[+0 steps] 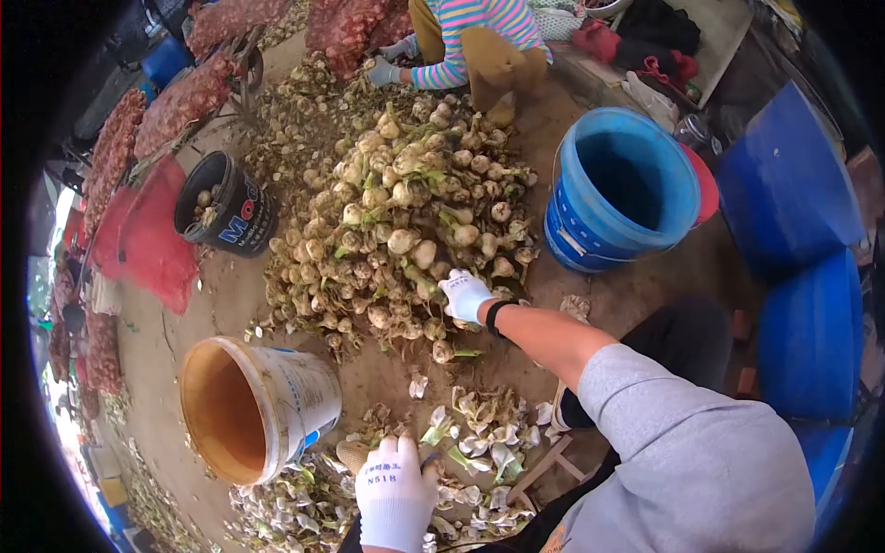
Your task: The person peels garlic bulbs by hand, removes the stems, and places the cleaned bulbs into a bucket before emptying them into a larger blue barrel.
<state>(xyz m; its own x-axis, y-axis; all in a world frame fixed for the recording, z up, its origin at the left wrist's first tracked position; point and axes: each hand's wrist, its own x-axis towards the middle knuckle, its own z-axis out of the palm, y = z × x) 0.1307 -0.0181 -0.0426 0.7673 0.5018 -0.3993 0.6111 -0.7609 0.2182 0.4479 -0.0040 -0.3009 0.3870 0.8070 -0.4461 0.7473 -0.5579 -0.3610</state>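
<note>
My right hand (466,295), in a white glove, reaches into the front of a large heap of garlic bulbs (406,194) with stems attached. Its fingers are curled at a garlic bulb and stem, partly hidden by the hand itself. Low in the view, my left hand (395,484), also gloved, is closed with its back up. A tan, rounded end shows at its left and a small dark edge at its right, but what it grips I cannot make out. Beneath and around it lie trimmed garlic skins and stem pieces (502,456).
A white bucket (309,392) lies tilted at left. A black bucket (244,217) holds some bulbs, and a blue bucket (590,230) stands at right. Red net sacks (157,235) line the left side. Behind the heap crouches another person (479,41) with gloved hands.
</note>
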